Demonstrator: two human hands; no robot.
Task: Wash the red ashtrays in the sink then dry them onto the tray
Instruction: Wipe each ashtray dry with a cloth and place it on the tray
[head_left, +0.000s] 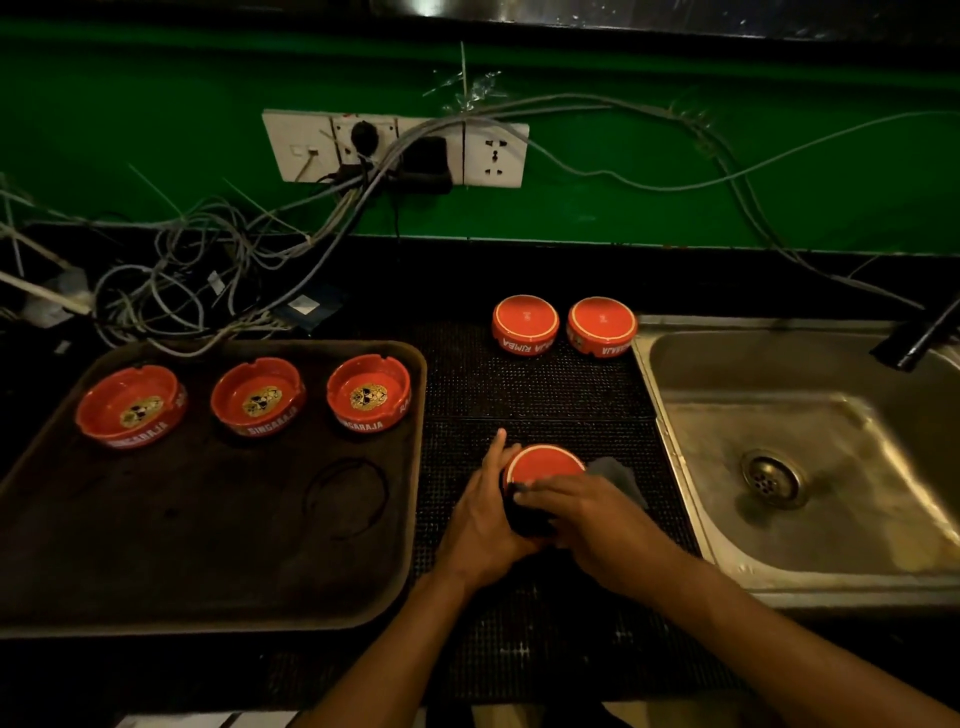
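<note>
Glossy red and round, an upturned ashtray (545, 464) sat low in the middle of the frame on a black studded mat (524, 395). The left hand (485, 512) cupped its side, forefinger straight. The right hand (587, 512) pressed a dark cloth (618, 475) against it, fingers curled. Three ashtrays (258, 396) lay upright on the brown tray (208, 582) at left; two upturned ashtrays (525, 325) stood beside the steel sink (810, 540) at right.
</note>
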